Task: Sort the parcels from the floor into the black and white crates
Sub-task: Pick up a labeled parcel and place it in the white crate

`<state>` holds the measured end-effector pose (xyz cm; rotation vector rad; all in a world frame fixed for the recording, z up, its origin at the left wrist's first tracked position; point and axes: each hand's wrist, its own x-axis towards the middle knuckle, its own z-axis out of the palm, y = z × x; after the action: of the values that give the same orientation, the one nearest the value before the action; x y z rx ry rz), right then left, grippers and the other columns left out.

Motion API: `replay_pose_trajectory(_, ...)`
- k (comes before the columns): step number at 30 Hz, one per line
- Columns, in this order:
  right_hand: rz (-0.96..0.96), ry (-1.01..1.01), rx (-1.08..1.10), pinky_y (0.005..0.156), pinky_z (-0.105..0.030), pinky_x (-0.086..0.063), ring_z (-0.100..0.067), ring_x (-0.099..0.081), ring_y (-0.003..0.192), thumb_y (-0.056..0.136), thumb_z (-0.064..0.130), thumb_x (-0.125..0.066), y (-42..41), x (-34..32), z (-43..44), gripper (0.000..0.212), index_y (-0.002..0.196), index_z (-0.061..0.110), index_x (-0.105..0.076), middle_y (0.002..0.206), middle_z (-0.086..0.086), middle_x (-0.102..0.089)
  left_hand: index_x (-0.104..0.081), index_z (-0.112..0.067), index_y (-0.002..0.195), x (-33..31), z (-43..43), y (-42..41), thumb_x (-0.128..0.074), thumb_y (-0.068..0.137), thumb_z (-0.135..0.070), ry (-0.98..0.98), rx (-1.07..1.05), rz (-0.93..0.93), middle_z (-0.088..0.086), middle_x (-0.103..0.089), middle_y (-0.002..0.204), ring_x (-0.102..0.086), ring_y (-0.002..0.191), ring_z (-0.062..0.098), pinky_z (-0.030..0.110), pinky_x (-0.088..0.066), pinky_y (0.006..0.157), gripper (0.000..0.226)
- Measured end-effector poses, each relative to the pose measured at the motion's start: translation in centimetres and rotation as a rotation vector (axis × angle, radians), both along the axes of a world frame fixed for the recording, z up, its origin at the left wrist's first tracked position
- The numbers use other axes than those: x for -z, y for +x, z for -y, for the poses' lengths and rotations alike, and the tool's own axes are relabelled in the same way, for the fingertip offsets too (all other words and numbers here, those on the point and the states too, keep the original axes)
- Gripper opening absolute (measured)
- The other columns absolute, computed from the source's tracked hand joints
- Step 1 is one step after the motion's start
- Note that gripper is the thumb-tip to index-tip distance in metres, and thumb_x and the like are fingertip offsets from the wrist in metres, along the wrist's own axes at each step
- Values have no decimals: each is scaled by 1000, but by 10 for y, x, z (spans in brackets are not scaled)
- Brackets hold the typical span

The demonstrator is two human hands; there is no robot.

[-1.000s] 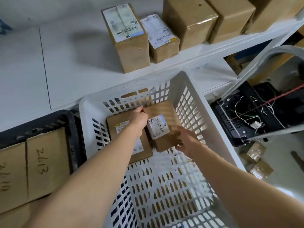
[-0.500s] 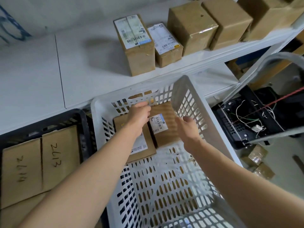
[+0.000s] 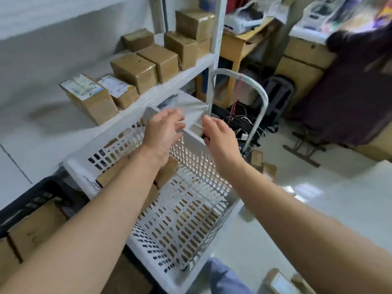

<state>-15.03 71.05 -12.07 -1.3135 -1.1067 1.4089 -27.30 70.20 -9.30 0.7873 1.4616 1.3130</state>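
Note:
A white slotted crate stands in front of me with brown parcels at its far end, partly hidden by my left forearm. A black crate to its left holds cardboard parcels. My left hand hovers above the white crate's far rim, fingers relaxed and holding nothing. My right hand hangs beside it over the crate's right wall, also holding nothing. More parcels lie on the floor at the right and at the bottom right.
A white shelf behind the crates carries several brown boxes. A trolley handle rises right of the crate over a black tray of wires. A person in dark clothes stands at the far right by wooden desks.
Both hands have let go of the parcels and risen out of the white crate. The view has swung right, showing the trolley, the floor and a person.

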Motion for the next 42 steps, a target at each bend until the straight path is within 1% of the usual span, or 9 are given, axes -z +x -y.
replay_pose_trajectory(3,0,49,155,86,-26,-46,-1,-59,96,92,45,-52,60,-11,40,15,94,32,-61,101,13,-64,-63,-15,100,-19,28,55,-52,95,-20,14,149,19,2,-63,95,-61,94,18,33,-49,87,13)
replay_pose_trajectory(9,63,33,560,98,-41,-47,-13,-60,104,86,50,-54,200,-35,118,27,98,27,-63,106,6,-65,-63,-13,98,-36,70,179,-51,95,-19,-23,498,58,5,-62,98,-61,94,21,37,-49,91,14)
replay_pose_trajectory(15,41,1,801,98,-39,-46,-13,-60,103,90,48,-53,328,-34,198,23,90,26,-61,102,6,-63,-65,-16,93,-23,115,299,-51,94,-23,-76,751,29,1,-64,95,-62,92,19,37,-49,89,16)
replay_pose_trajectory(20,-10,-111,874,96,-36,-48,-15,-59,106,92,46,-54,400,-6,243,30,104,20,-60,108,3,-63,-62,-15,91,3,139,379,-51,93,-22,-174,812,43,4,-61,96,-58,87,21,36,-48,84,14)
replay_pose_trajectory(23,-31,-175,879,93,-35,-47,-15,-59,106,91,45,-55,447,11,263,22,93,23,-61,106,4,-63,-60,-13,94,23,154,432,-50,94,-22,-261,809,59,5,-59,97,-58,87,22,34,-48,83,14)
replay_pose_trajectory(29,30,-254,765,92,-33,-47,-15,-59,106,92,45,-54,523,39,257,21,91,24,-60,107,3,-62,-60,-14,89,64,161,492,-51,93,-23,-368,673,119,3,-60,90,-60,83,21,37,-49,85,13)
replay_pose_trajectory(32,84,-286,641,94,-34,-47,-15,-59,105,93,46,-52,536,55,229,21,90,26,-60,107,3,-62,-59,-17,83,84,151,487,-52,92,-23,-410,530,158,0,-59,83,-59,78,20,37,-49,87,12)
replay_pose_trajectory(36,109,-338,441,95,-35,-45,-17,-57,107,94,46,-51,518,73,179,26,97,21,-58,107,3,-60,-57,-17,81,104,130,454,-51,93,-22,-461,321,210,-1,-60,77,-59,72,16,31,-49,75,15)
replay_pose_trajectory(42,185,-370,275,102,-39,-43,-16,-57,108,91,50,-52,493,95,91,29,99,23,-57,107,3,-60,-55,-15,80,131,62,418,-48,94,-21,-470,89,267,1,-57,81,-58,76,16,35,-45,81,17)
